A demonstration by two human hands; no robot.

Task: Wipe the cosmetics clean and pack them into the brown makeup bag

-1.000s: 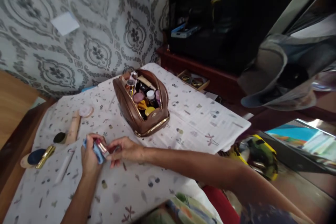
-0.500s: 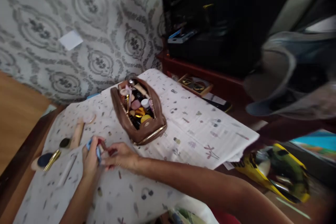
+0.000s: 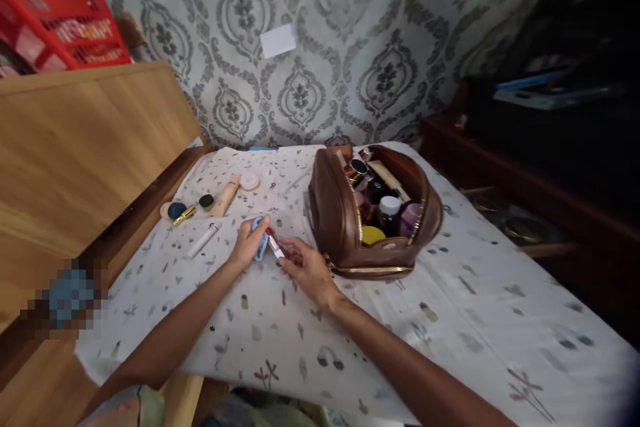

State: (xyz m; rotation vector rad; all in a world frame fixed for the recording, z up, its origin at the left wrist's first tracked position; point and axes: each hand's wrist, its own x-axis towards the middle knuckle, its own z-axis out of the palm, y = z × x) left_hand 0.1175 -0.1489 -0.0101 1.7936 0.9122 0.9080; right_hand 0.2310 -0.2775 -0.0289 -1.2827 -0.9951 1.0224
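Over the cloth-covered table, my left hand (image 3: 247,243) is closed around a folded light blue cloth (image 3: 260,240). A slim lip gloss tube (image 3: 274,245), dark red at one end and pale at the other, is pinched in my right hand (image 3: 307,270). Its red end touches or nearly touches the blue cloth. Right of my hands stands an unzipped brown makeup bag (image 3: 373,272), packed with bottles and tubes. To their left lie a white tube (image 3: 203,241), a gold tube (image 3: 184,215), a dark-lidded jar (image 3: 206,201), a beige tube (image 3: 227,195) and a pale round compact (image 3: 249,181).
A white patterned tablecloth (image 3: 280,340) covers the table. Beyond it rises a patterned wall (image 3: 300,100). A wooden panel (image 3: 90,147) stands at the left, with a red container (image 3: 65,13) above. A dark wooden cabinet (image 3: 505,167) borders the right side.
My view has swung left, so the bag and hands appear farther right and the red container shows. The lip gloss tube between my hands is now clearly visible. Both hands remain together at the blue cloth.
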